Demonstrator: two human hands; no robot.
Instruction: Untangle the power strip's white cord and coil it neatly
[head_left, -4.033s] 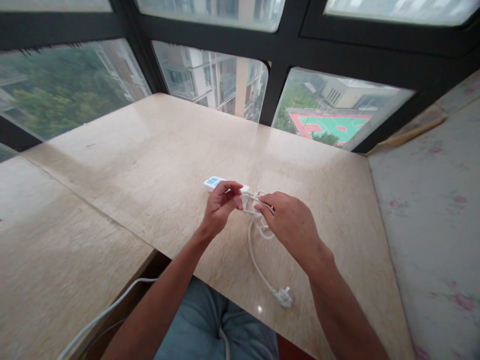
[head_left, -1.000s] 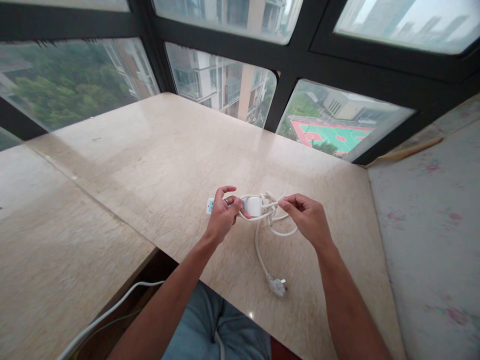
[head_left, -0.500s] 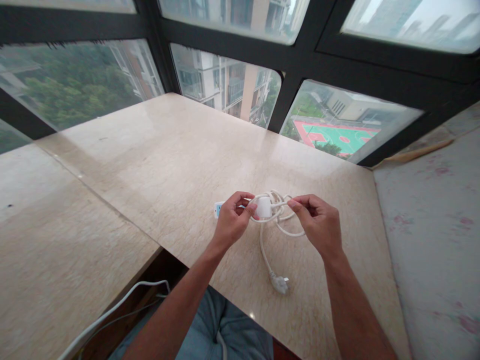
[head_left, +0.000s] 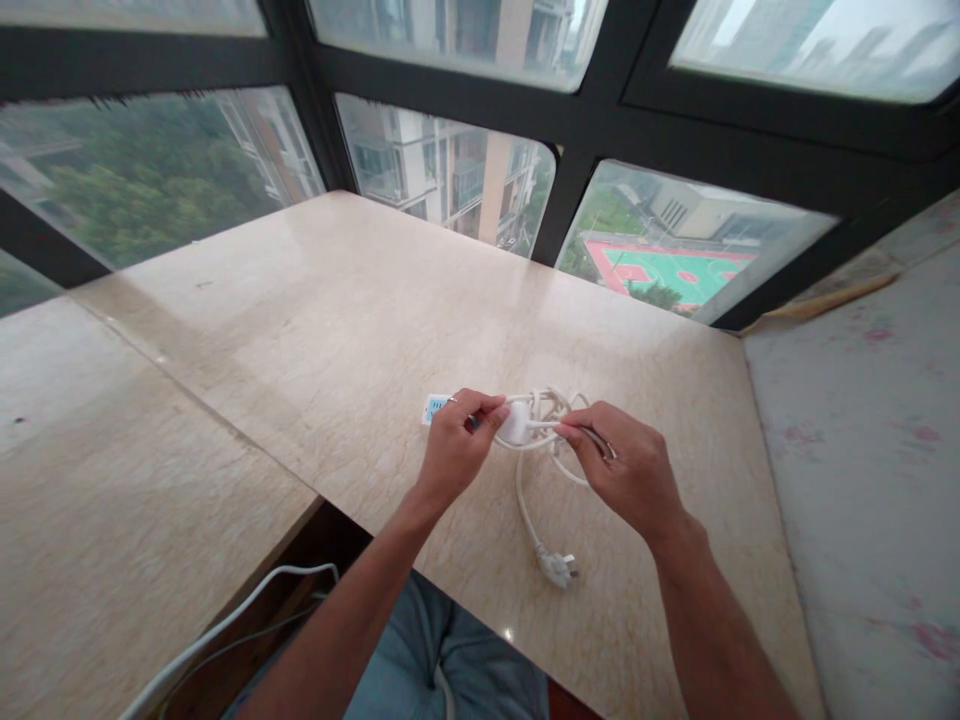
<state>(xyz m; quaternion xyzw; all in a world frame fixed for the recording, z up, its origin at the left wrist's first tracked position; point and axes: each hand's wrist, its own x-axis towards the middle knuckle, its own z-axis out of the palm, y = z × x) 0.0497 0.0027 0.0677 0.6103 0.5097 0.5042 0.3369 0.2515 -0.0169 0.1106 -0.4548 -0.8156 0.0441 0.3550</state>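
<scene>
Between my hands is a white power strip (head_left: 435, 408) with a blue socket face at its left end. My left hand (head_left: 461, 445) is closed around its middle, thumb near the white right end, and hides much of the body. My right hand (head_left: 626, 460) pinches the white power cord (head_left: 526, 505) close to where it leaves the strip. Loose loops of the cord bunch up behind and between the hands. Its lower length curves down to a pale plug (head_left: 556, 568) that lies on the stone surface with metal prongs pointing right.
A beige marble-like countertop (head_left: 300, 330) reaches to dark-framed windows (head_left: 592, 120). A patterned wall (head_left: 862, 450) bounds the right side. At lower left, another white cable (head_left: 247, 600) passes by a dark gap under the counter edge, near my legs.
My right hand has moved left along the cord, closer to the strip, with cord now running through its fingers. My left hand and the strip have shifted slightly left.
</scene>
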